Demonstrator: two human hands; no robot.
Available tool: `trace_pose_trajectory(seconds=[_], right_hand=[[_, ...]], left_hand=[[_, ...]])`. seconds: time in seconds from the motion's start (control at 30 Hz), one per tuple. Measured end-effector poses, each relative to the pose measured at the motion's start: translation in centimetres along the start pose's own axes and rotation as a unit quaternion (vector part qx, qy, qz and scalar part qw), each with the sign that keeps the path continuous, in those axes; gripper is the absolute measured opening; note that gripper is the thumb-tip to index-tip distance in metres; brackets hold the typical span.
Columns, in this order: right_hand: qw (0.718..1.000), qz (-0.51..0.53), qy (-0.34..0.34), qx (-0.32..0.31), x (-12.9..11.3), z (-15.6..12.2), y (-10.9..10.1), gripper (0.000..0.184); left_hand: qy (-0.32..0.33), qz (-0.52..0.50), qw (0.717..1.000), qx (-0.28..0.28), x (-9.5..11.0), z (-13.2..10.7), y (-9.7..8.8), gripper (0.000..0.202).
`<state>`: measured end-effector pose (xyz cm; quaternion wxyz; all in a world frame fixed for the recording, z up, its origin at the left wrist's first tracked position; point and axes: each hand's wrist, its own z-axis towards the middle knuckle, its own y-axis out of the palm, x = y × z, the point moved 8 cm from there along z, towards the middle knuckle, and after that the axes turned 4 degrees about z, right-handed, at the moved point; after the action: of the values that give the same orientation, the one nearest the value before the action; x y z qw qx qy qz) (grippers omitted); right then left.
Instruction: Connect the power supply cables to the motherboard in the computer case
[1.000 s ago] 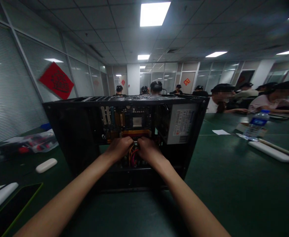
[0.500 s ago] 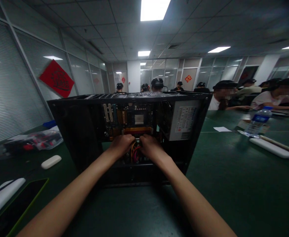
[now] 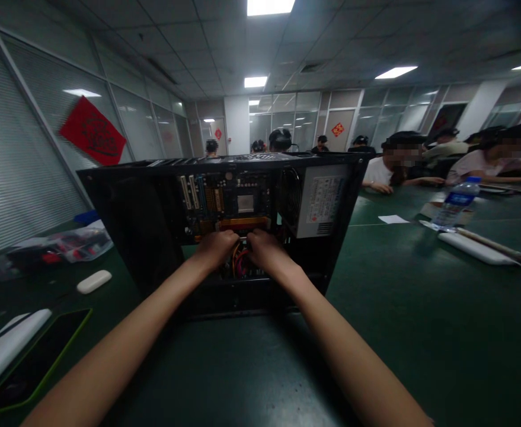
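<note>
Scarcely anything has shifted since the earlier frame except the view, where the open computer case (image 3: pixel 131 231) now sits higher; both hands stay at the same spot inside it. Left hand (image 3: pixel 217 248) and right hand (image 3: pixel 268 249) are close together, fingers curled inward at the lower edge of the orange and red slots (image 3: pixel 245 224); whether either grips anything cannot be told, as the fingertips are hidden. Just below and between them run orange and pink wires (image 3: pixel 239 262). Above both hands is the motherboard (image 3: pixel 260 198), and above and right of the right hand, the power supply (image 3: pixel 325 204). Left of the left hand, outside the case, a plastic bag (image 3: pixel 67 249) lies on the counter (image 3: pixel 376 332); far right of the right hand stands a bottle (image 3: pixel 458 201).
</note>
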<state>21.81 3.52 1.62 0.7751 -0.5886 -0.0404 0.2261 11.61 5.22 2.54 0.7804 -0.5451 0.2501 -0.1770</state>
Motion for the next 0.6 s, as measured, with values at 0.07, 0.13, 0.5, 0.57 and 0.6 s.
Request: trace_pose_trajectory(seconds=[0.07, 0.13, 0.5, 0.57, 0.6], right_hand=[[1.0, 0.002, -0.006, 0.008, -0.15, -0.19, -0.22, 0.022], [1.0, 0.004, -0.012, 0.01, -0.28, -0.38, -0.35, 0.022], [1.0, 0.016, -0.016, 0.018, -0.05, -0.53, 0.04, 0.023], [0.999, 0.021, -0.013, 0.023, 0.03, -0.57, 0.02, 0.023], [0.999, 0.023, -0.012, 0.023, 0.06, -0.58, 0.05, 0.022]], left_hand=[[-0.009, 0.032, 0.999, -0.017, 0.19, 0.11, 0.13, 0.025], [-0.011, 0.053, 0.998, -0.029, 0.33, 0.22, 0.36, 0.027], [0.0, 0.068, 0.997, -0.032, 0.41, 0.23, 0.76, 0.028], [0.001, 0.069, 0.997, -0.033, 0.46, 0.16, 0.64, 0.028], [0.001, 0.068, 0.997, -0.033, 0.46, 0.12, 0.59, 0.028]])
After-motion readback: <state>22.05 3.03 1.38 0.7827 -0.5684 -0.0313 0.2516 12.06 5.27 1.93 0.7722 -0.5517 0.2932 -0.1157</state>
